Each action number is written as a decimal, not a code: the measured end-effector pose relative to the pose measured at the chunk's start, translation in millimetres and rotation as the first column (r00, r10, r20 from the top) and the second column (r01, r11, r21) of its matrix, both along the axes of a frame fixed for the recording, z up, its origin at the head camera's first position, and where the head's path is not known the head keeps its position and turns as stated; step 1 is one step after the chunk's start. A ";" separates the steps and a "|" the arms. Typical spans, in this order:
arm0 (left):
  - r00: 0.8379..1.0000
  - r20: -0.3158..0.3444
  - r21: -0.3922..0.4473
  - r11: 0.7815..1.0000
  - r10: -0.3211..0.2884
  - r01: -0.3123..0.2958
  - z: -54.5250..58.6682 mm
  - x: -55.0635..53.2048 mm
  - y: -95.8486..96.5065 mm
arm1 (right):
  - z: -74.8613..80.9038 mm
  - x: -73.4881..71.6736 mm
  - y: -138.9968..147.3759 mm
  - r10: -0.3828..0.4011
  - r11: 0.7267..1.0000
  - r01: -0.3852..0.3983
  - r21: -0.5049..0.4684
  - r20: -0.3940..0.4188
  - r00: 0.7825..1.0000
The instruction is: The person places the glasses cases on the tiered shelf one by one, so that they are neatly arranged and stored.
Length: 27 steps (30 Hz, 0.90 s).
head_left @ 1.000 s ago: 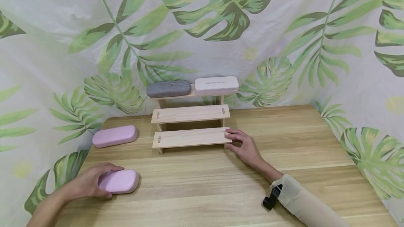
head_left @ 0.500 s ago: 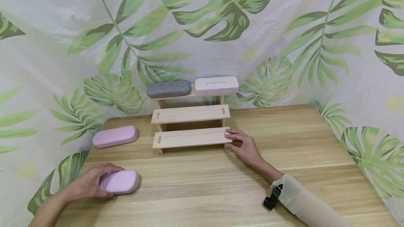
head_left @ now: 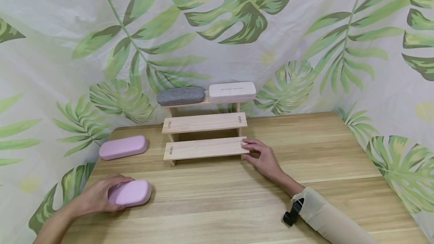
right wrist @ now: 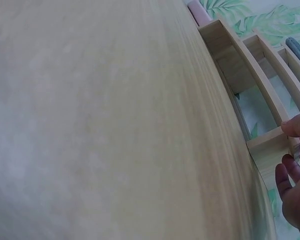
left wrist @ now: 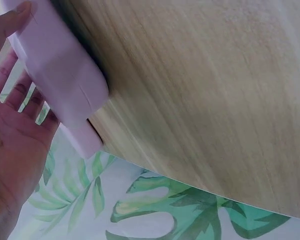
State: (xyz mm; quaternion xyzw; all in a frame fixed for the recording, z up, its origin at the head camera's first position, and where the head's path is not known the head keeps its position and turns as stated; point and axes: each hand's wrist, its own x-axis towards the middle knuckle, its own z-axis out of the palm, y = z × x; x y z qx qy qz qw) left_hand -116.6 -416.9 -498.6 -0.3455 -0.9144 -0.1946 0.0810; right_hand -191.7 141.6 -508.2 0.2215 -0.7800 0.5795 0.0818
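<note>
My left hand [head_left: 96, 195] grips a pink glasses case [head_left: 133, 192] near the table's left front, thumb on the near side and fingers on the far side. In the left wrist view the case [left wrist: 60, 65] lies between thumb and fingers, close over the wood. A three-step wooden stand [head_left: 205, 148] is at the back middle. At the right end of its lowest step, my right hand [head_left: 264, 159] pinches the board. The right wrist view shows the thumb on the board's front edge [right wrist: 262, 82], with other fingers beyond its end.
A second pink case [head_left: 123, 147] lies behind the left hand, left of the stand. On the top step sit a grey case [head_left: 181, 96] and a white case [head_left: 232, 90]. A leaf-print cloth [head_left: 234, 59] hangs behind the wooden table [head_left: 217, 199].
Over the last half second the pink case in my left hand has shifted slightly away from me and to the right, turning a little. My right hand stays at the stand.
</note>
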 end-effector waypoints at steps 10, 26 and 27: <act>1.000 -0.017 0.002 1.000 -0.001 0.001 11.6 -2.6 12.9 | -1.6 -1.0 0.7 0.004 1.000 -0.004 0.000 -0.009 1.000; 1.000 0.008 0.042 0.999 0.023 -0.023 24.4 -7.4 32.0 | -0.3 -0.8 1.0 0.002 1.000 -0.002 -0.004 0.005 1.000; 1.000 0.008 0.039 0.999 0.030 -0.030 25.2 -7.9 33.2 | -0.5 -0.8 1.1 0.002 1.000 -0.002 -0.005 0.004 1.000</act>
